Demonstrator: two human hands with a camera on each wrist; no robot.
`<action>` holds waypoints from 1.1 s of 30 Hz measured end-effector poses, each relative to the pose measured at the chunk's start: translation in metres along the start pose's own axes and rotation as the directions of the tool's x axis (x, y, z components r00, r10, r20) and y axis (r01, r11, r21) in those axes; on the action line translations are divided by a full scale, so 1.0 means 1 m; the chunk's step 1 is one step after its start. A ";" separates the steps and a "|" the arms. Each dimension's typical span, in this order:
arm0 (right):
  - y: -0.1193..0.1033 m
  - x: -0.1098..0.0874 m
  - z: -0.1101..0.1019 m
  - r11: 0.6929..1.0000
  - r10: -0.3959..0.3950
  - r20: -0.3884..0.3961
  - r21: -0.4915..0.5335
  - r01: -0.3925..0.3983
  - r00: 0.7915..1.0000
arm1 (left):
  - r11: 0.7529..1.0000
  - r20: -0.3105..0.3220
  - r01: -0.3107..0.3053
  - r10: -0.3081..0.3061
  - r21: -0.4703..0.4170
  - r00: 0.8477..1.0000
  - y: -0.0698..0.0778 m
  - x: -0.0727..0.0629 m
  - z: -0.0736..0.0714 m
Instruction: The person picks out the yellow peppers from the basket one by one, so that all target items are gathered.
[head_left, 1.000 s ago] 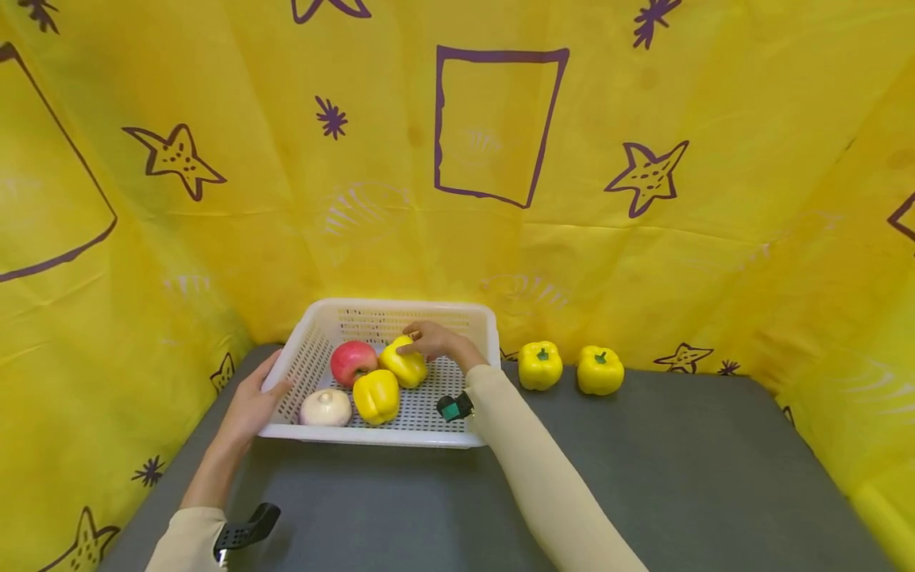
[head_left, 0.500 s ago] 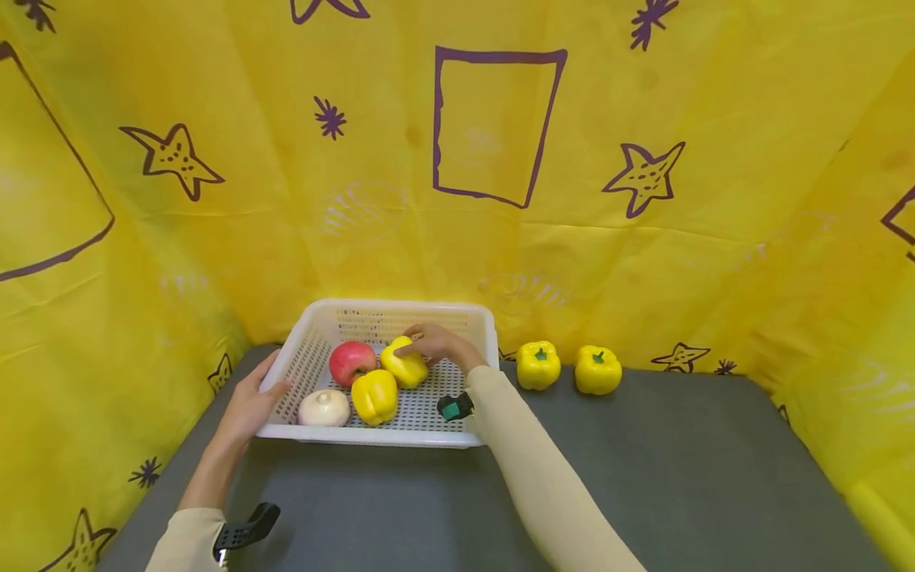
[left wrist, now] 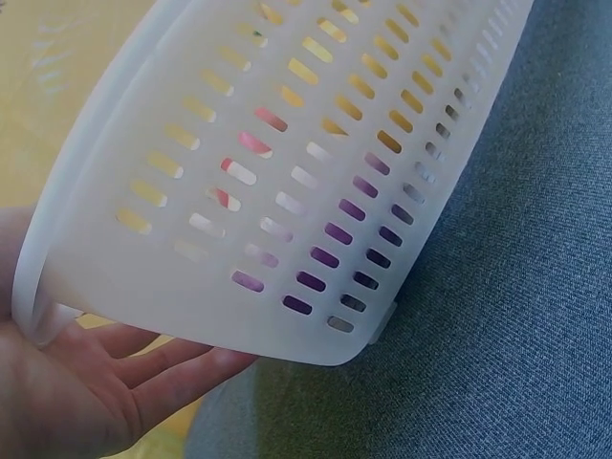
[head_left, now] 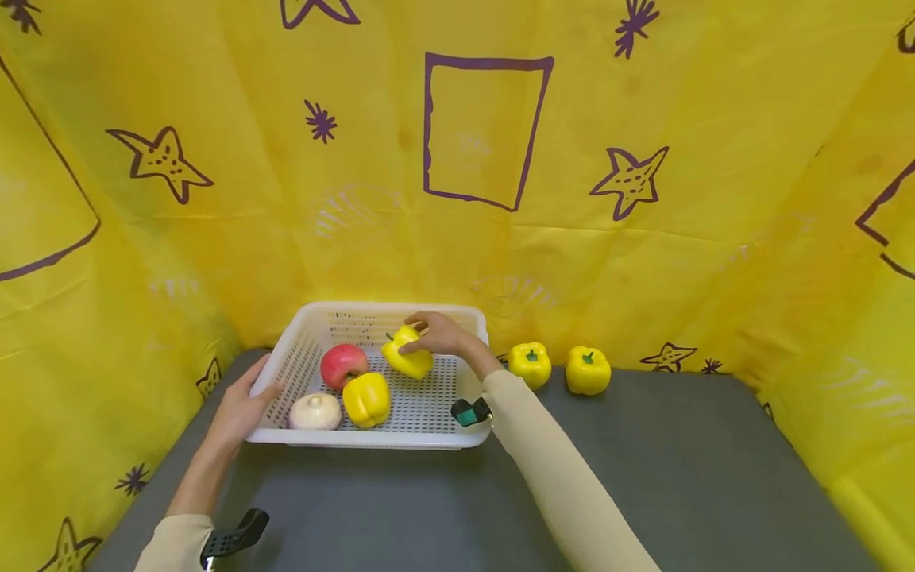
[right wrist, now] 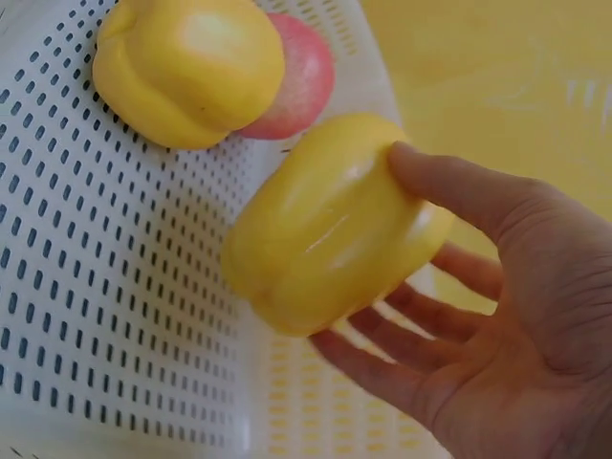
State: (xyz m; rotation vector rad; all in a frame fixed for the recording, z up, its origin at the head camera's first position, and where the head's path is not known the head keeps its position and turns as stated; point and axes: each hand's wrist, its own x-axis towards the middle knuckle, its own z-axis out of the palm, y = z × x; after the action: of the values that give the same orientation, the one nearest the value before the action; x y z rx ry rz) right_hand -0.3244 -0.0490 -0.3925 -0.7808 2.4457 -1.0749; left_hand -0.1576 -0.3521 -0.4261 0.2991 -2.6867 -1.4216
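Note:
My right hand (head_left: 441, 334) grips a yellow bell pepper (right wrist: 335, 225) inside the white plastic basket (head_left: 372, 439). Thumb and fingers lie on opposite sides of it, and its green stem points up and left in the head view. My left hand (head_left: 239, 409) holds the basket's left side, thumb over the rim and fingers along the outer wall (left wrist: 191, 287). Left of the held pepper lie a red apple (head_left: 343, 365), a second yellow bell pepper (head_left: 367, 400) and a round white-and-purple vegetable like a turnip (head_left: 315, 412).
Two more yellow bell peppers (head_left: 530, 365) (head_left: 588, 370) stand on the dark grey table (head_left: 679, 461), right of the basket. A yellow patterned cloth (head_left: 357, 238) hangs behind and at both sides.
The right hand has raised the yellow bell pepper slightly and tilted it, so its stem shows and a gap has opened from the apple. The left hand keeps its hold. The head view shifted a little.

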 end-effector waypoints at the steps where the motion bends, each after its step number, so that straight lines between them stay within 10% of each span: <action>1: -0.001 -0.002 -0.002 1.000 -0.009 0.000 -0.017 0.009 1.000 | 1.000 -0.002 0.000 0.000 0.001 1.000 0.000 0.000 0.000; 33: -0.017 -0.057 -0.039 0.984 -0.159 -0.016 -0.089 0.157 0.987 | 1.000 0.013 0.010 -0.010 0.011 1.000 -0.004 -0.001 0.000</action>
State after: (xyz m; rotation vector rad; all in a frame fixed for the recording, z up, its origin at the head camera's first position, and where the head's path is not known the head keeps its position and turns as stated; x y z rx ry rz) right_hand -0.2940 -0.0015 -0.3489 -1.0103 2.4994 -1.0419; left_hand -0.1559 -0.3540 -0.4295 0.3052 -2.7085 -1.4163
